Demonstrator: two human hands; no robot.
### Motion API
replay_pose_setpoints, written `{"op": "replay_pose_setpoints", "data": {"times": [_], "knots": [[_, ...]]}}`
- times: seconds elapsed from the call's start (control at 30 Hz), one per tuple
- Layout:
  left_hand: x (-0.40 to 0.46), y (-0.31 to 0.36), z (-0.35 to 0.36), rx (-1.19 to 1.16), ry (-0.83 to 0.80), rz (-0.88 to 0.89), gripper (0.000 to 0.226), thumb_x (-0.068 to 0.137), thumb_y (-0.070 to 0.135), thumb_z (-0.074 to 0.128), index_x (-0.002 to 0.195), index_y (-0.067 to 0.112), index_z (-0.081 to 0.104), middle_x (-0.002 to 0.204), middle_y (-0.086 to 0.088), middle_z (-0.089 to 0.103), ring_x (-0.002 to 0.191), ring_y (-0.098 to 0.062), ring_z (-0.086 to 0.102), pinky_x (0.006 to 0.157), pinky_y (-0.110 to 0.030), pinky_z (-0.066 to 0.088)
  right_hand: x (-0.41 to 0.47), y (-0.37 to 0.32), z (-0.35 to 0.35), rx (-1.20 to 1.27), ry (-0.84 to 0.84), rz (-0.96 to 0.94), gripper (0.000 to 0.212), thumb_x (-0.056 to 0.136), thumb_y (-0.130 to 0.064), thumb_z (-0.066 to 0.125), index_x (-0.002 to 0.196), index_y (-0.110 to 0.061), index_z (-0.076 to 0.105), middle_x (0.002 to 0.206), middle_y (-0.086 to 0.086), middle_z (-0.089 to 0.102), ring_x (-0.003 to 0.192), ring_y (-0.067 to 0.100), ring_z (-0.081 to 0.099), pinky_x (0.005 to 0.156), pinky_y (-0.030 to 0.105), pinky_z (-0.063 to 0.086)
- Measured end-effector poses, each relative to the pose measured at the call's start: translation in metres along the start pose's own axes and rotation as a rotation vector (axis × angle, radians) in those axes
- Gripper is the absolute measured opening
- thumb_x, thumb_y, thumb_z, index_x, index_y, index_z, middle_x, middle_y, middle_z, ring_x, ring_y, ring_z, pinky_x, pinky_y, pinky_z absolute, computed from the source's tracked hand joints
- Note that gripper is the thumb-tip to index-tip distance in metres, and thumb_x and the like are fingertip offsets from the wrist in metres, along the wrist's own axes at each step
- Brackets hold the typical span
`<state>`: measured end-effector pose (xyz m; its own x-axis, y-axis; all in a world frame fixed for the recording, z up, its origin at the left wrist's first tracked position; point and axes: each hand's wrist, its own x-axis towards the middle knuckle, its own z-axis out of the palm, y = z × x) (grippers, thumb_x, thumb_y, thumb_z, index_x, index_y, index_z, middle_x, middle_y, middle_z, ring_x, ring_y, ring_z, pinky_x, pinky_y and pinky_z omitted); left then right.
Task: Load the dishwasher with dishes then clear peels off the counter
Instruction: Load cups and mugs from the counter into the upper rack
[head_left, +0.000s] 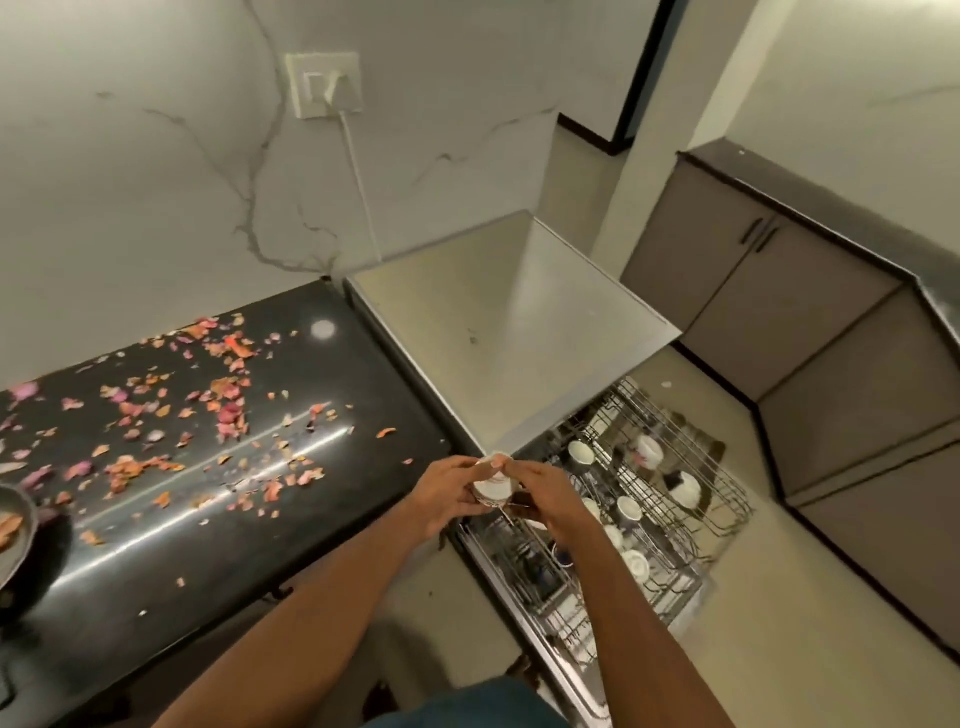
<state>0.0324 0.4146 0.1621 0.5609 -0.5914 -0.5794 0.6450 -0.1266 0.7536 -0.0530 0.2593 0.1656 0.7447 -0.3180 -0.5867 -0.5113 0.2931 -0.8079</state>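
A small white cup (491, 486) with a dark patterned band is held between both hands, just left of the pulled-out dishwasher rack (727, 499). My left hand (447, 493) grips its left side and my right hand (545, 499) grips its right side and rim. Several white cups and bowls (685, 486) sit in the wire rack. Pink and orange peels (228, 415) lie scattered over the black counter (363, 467) to the left.
The dishwasher's steel top (498, 322) stands beyond the rack. A grey pan (15, 535) with peels sits at the counter's left edge. Brown cabinets (831, 332) line the right side, with beige floor between. A plug and cable (332, 88) hang on the marble wall.
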Motion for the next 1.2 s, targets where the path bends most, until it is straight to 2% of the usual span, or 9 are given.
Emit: {"op": "replay_pose_setpoints", "data": {"times": [0.17, 0.3, 0.47, 0.57, 0.63, 0.8, 0.9, 1.0, 1.2], "knots": [[0.036, -0.008, 0.062, 0.077, -0.066, -0.045, 0.049, 0.082, 0.022, 0.083, 0.122, 0.001, 0.064, 0.112, -0.019, 0.074, 0.106, -0.036, 0.071, 0.097, -0.053, 0.055, 0.001, 0.007, -0.073, 0.131, 0.050, 0.012, 0.029, 0.091, -0.025, 0.076, 0.114, -0.007, 0.075, 0.110, 0.016, 0.077, 0.102, 0.035, 0.074, 0.078, 0.038, 0.061], [0.062, -0.016, 0.099, 0.129, -0.047, -0.069, 0.049, 0.081, 0.018, 0.084, 0.124, 0.004, 0.063, 0.110, -0.018, 0.074, 0.101, -0.036, 0.073, 0.090, -0.052, 0.059, 0.004, 0.014, -0.114, 0.165, 0.080, 0.036, 0.028, 0.092, -0.020, 0.076, 0.113, -0.003, 0.074, 0.110, 0.020, 0.076, 0.096, 0.033, 0.074, 0.078, 0.038, 0.063], [0.089, -0.035, 0.136, 0.243, -0.099, -0.133, 0.048, 0.082, 0.018, 0.083, 0.126, 0.013, 0.064, 0.117, -0.013, 0.072, 0.107, -0.033, 0.071, 0.092, -0.056, 0.057, 0.007, 0.032, -0.160, 0.184, 0.160, 0.071, 0.027, 0.088, -0.016, 0.079, 0.110, -0.001, 0.074, 0.105, 0.022, 0.076, 0.098, 0.040, 0.074, 0.092, 0.053, 0.060], [0.102, -0.042, 0.153, 0.412, -0.156, -0.144, 0.053, 0.081, 0.008, 0.082, 0.129, 0.019, 0.063, 0.124, -0.008, 0.069, 0.112, -0.028, 0.069, 0.093, -0.052, 0.057, 0.012, 0.046, -0.178, 0.140, 0.254, 0.078, 0.033, 0.079, -0.024, 0.089, 0.104, -0.007, 0.076, 0.101, 0.018, 0.077, 0.094, 0.034, 0.076, 0.083, 0.049, 0.063], [0.112, -0.042, 0.161, 0.591, -0.182, -0.092, 0.057, 0.078, 0.005, 0.083, 0.129, 0.019, 0.063, 0.123, -0.006, 0.068, 0.111, -0.025, 0.069, 0.093, -0.048, 0.058, 0.015, 0.051, -0.184, 0.082, 0.325, 0.067, 0.031, 0.076, -0.027, 0.091, 0.098, -0.012, 0.075, 0.095, 0.012, 0.077, 0.085, 0.028, 0.076, 0.071, 0.039, 0.064], [0.139, -0.035, 0.179, 0.995, -0.315, 0.013, 0.065, 0.072, 0.013, 0.088, 0.130, 0.017, 0.059, 0.117, 0.003, 0.065, 0.105, -0.012, 0.064, 0.082, -0.013, 0.052, 0.042, 0.070, -0.190, 0.079, 0.433, 0.135, 0.042, 0.059, -0.047, 0.097, 0.079, -0.020, 0.072, 0.082, 0.006, 0.077, 0.079, 0.026, 0.076, 0.073, 0.050, 0.064], [0.156, -0.035, 0.184, 1.114, -0.303, 0.115, 0.060, 0.074, 0.015, 0.083, 0.129, 0.013, 0.061, 0.121, -0.003, 0.066, 0.110, -0.018, 0.063, 0.093, -0.028, 0.052, 0.076, 0.093, -0.195, 0.119, 0.463, 0.154, 0.059, 0.047, -0.062, 0.094, 0.084, -0.021, 0.072, 0.082, 0.000, 0.078, 0.083, 0.024, 0.076, 0.078, 0.052, 0.062], [0.172, -0.035, 0.184, 1.138, -0.276, 0.157, 0.050, 0.072, 0.031, 0.070, 0.116, 0.009, 0.066, 0.111, -0.006, 0.070, 0.100, -0.017, 0.065, 0.089, -0.030, 0.051, 0.091, 0.082, -0.187, 0.069, 0.482, 0.147, 0.042, 0.062, -0.054, 0.092, 0.082, -0.024, 0.071, 0.081, -0.002, 0.076, 0.082, 0.021, 0.074, 0.083, 0.051, 0.060], [0.233, -0.040, 0.173, 1.251, -0.253, 0.104, 0.046, 0.076, 0.005, 0.079, 0.120, 0.003, 0.065, 0.114, -0.010, 0.067, 0.108, -0.024, 0.060, 0.095, -0.037, 0.049, 0.138, 0.084, -0.182, 0.072, 0.504, 0.189, 0.023, 0.079, -0.038, 0.087, 0.085, -0.025, 0.070, 0.088, 0.000, 0.076, 0.087, 0.021, 0.073, 0.083, 0.046, 0.060]]}}
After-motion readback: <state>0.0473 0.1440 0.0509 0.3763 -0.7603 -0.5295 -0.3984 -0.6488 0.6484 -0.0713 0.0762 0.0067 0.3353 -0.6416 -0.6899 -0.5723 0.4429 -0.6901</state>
